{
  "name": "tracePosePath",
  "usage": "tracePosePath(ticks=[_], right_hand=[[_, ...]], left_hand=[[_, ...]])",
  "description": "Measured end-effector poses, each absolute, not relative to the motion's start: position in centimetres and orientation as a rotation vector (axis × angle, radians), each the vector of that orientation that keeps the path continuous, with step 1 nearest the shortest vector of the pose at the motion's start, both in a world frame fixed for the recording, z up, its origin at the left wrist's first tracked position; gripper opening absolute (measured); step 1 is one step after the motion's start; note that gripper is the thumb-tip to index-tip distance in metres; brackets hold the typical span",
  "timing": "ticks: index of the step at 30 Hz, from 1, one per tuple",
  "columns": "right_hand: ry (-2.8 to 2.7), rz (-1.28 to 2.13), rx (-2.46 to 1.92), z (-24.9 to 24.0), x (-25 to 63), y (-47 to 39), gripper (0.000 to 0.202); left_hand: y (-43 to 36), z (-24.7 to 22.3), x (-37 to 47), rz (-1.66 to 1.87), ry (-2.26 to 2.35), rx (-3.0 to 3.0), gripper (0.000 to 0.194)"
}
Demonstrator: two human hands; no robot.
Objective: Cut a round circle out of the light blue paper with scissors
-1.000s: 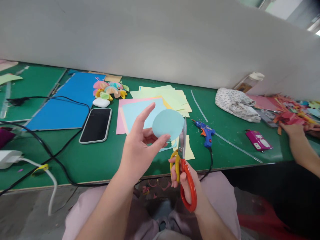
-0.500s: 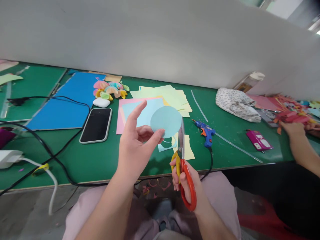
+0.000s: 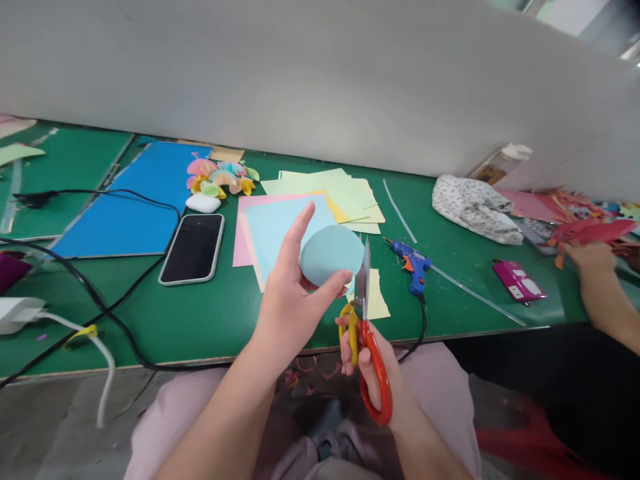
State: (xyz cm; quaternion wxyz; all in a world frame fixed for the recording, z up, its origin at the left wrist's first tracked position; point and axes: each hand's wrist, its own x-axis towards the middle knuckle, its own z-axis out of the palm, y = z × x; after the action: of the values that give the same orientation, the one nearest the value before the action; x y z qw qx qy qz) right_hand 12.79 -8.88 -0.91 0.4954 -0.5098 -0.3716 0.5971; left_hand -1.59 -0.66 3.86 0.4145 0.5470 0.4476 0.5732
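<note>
A light blue paper circle (image 3: 331, 255) is pinched between the thumb and fingers of my left hand (image 3: 300, 293), with the index finger raised. My right hand (image 3: 373, 360) is closed round the scissors (image 3: 376, 380), which have one yellow and one red handle. Their blades point up, slightly parted, at the right edge of the circle. Behind my left hand lie light blue sheets (image 3: 265, 230) on pink paper (image 3: 240, 247). Pale green and yellow sheets (image 3: 320, 183) are stacked farther back. A torn cream piece (image 3: 379, 293) lies behind the scissors.
A blue glue gun (image 3: 416, 267) lies right of the scissors, its cord running over the front edge. Left are a phone (image 3: 193, 250), paper flowers (image 3: 220, 177), a blue board (image 3: 135, 200) and black cables (image 3: 95, 293). Another person's hand (image 3: 593, 267) is at the far right.
My left hand has moved slightly right and turned, tilting the paper circle flatter and lower. The scissor blades have parted a little. At the far right, the other person's red material has shifted.
</note>
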Motion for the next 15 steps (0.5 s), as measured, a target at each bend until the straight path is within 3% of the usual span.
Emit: tracePosePath(ticks=[15], right_hand=[[-0.853, 1.517, -1.272, -1.3, 12.8, -9.0, 0.080]], left_hand=[[-0.8, 5.0, -2.0, 1.448, 1.121, 1.315, 0.096]])
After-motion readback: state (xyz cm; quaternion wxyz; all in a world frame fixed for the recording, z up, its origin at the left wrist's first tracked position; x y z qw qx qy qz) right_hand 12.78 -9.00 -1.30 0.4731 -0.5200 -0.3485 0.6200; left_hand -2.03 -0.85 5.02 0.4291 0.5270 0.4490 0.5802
